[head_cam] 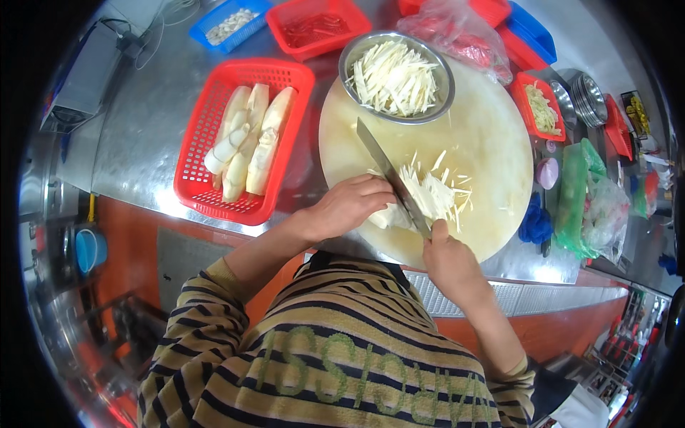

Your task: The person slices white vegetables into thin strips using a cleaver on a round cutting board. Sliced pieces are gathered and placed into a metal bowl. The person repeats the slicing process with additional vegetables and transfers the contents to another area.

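Observation:
My right hand (452, 262) grips the handle of a kitchen knife (389, 170) at the near side of a round cutting board (497, 139). The blade slants up and left across the board. Against its left side rests my left hand (361, 203), on a pale peeled vegetable (386, 216) that is partly hidden under the fingers. To the right of the blade lie thin white strips (434, 195) of the same colour. A steel bowl (451, 88) heaped with similar strips (396, 77) stands at the board's far edge.
Left of the board, a red plastic basket (184, 155) holds several peeled pale stalks (262, 155). Blue (200, 32) and red (273, 21) baskets stand behind. On the right are a small red basket (561, 125) of shreds, an onion (547, 173), a blue cloth-like bundle (535, 219) and a green plastic bag (570, 208).

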### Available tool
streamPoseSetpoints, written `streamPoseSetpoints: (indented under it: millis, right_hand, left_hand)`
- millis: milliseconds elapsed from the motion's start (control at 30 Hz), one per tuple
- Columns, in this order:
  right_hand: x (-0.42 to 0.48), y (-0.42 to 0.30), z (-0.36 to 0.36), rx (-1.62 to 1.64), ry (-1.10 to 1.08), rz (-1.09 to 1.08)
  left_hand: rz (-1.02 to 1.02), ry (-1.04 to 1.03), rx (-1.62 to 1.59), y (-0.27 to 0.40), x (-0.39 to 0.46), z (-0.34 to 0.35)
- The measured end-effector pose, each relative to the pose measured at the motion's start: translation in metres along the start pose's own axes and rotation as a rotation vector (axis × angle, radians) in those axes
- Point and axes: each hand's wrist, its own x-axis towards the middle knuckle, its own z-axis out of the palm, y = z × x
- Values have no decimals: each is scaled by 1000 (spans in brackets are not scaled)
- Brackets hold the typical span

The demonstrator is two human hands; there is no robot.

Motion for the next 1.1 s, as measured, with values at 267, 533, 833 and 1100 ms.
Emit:
streamPoseSetpoints:
  millis: [267, 533, 833, 1100]
  right_hand:
    - [1, 7, 20, -19, 59, 20]
    - [-4, -9, -15, -78, 17, -87]
    - [-5, -8, -13, -97, 42, -145]
    - [-8, -14, -21, -139, -14, -149]
  left_hand:
    - [8, -10, 69, 5, -4, -7]
    - [-30, -132, 76, 7, -14, -15]
    - [-47, -104, 71, 10, -13, -14]
    - [-62, -103, 100, 10, -15, -14]
